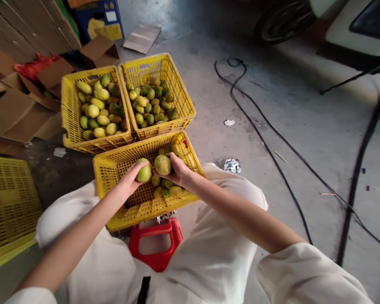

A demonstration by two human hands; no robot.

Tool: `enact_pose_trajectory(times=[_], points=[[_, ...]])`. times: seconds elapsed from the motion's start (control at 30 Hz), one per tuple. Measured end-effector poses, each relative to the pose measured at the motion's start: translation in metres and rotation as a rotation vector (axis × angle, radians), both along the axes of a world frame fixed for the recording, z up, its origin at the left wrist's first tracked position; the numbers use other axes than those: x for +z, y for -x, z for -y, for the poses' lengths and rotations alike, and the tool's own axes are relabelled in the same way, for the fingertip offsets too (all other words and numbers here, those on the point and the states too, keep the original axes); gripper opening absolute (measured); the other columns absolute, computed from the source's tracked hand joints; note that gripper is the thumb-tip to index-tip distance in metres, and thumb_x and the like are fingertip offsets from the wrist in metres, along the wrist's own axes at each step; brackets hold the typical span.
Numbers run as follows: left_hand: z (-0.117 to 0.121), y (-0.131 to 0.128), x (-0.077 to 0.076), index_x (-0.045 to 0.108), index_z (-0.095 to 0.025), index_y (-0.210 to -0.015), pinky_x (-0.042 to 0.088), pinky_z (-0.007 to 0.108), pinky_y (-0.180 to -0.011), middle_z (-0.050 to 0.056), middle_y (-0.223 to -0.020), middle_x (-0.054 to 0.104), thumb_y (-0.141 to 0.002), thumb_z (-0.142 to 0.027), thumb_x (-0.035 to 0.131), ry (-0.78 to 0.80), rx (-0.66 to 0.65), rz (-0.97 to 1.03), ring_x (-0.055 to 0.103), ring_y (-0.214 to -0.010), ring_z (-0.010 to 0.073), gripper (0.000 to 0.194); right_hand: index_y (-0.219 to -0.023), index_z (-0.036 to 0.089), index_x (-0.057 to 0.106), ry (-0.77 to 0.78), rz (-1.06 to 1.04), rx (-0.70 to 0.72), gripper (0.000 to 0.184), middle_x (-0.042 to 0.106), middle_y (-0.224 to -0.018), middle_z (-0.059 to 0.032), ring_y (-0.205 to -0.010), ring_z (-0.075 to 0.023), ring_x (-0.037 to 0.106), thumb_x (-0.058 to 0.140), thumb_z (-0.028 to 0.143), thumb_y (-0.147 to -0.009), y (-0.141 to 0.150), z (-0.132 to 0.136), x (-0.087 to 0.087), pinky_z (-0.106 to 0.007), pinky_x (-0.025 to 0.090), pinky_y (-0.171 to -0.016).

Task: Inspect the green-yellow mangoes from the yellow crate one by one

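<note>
Green fruit [145,172] held in my left grip [130,179], yellow-green fruit [162,164] in my right grip [177,169], both above yellow crate [129,154]; slackened hold could, I judge, drop either, bruising it.

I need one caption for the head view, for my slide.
Left hand holding one fruit, right hand another fruit, over a yellow crate, with two more crates beyond.

Fruits [162,165] in fingers [175,164] above crate [122,159]
</note>
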State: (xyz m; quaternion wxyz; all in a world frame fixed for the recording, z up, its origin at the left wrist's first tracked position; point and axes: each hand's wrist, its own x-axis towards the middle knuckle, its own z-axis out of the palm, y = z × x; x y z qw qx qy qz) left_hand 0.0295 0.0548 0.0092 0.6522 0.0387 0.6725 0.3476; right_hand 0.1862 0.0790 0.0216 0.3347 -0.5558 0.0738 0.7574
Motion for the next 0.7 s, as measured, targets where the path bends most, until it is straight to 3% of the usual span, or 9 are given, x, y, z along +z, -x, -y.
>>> enact_pose_trajectory(times=[0.1, 0.2, 0.37, 0.53, 0.7], points=[[0.0, 0.0, 0.0, 0.076, -0.022, -0.09, 0.057, 0.025, -0.066, 0.0, -0.085, 0.077, -0.081, -0.019, 0.09, 0.002, 0.016, -0.001, 0.071, -0.074, 0.0167, 0.017, -0.103, 0.027, 0.061, -0.095, 0.051, 0.042, 0.008, 0.066, -0.09, 0.0016, -0.087, -0.0179, 0.072, 0.065, 0.028, -0.11, -0.002, 0.001, -0.001, -0.03, 0.073, -0.08], [0.001, 0.001, -0.001, 0.074, -0.023, -0.09, 0.059, 0.025, -0.065, 0.0, -0.084, 0.077, -0.084, -0.023, 0.089, 0.013, 0.027, 0.019, 0.071, -0.071, 0.0169, 0.016, -0.098, 0.026, 0.064, -0.197, 0.068, 0.109, 0.019, 0.066, -0.088, 0.0022, -0.086, -0.0175, 0.071, 0.083, 0.021, -0.096, -0.005, 0.002, -0.007, -0.027, 0.07, -0.077], [0.002, 0.003, -0.007, 0.073, -0.021, -0.09, 0.062, 0.028, -0.065, 0.003, -0.084, 0.078, -0.078, -0.025, 0.098, -0.004, -0.051, 0.102, 0.075, -0.072, 0.0192, 0.028, -0.098, 0.027, 0.065, -0.211, 0.08, 0.153, 0.007, 0.066, -0.082, 0.0018, -0.086, -0.0185, 0.072, 0.071, 0.027, -0.102, -0.005, 0.003, -0.017, -0.027, 0.067, -0.077], [0.002, 0.003, -0.009, 0.075, -0.019, -0.093, 0.064, 0.026, -0.067, 0.002, -0.088, 0.079, -0.071, -0.017, 0.103, -0.042, -0.087, 0.122, 0.077, -0.078, 0.0188, 0.036, -0.091, 0.027, 0.063, -0.246, 0.123, 0.169, 0.012, 0.068, -0.077, 0.0022, -0.079, -0.0186, 0.069, 0.066, 0.026, -0.103, -0.003, 0.005, -0.018, -0.025, 0.061, -0.071], [0.001, 0.001, -0.006, 0.077, -0.02, -0.095, 0.065, 0.025, -0.07, 0.003, -0.089, 0.08, -0.083, -0.017, 0.093, -0.028, -0.009, 0.121, 0.076, -0.078, 0.0179, 0.02, -0.086, 0.026, 0.063, -0.277, 0.119, 0.16, 0.016, 0.07, -0.075, 0.0023, -0.072, -0.0169, 0.066, 0.07, 0.026, -0.1, -0.001, 0.007, -0.017, -0.024, 0.058, -0.068]])
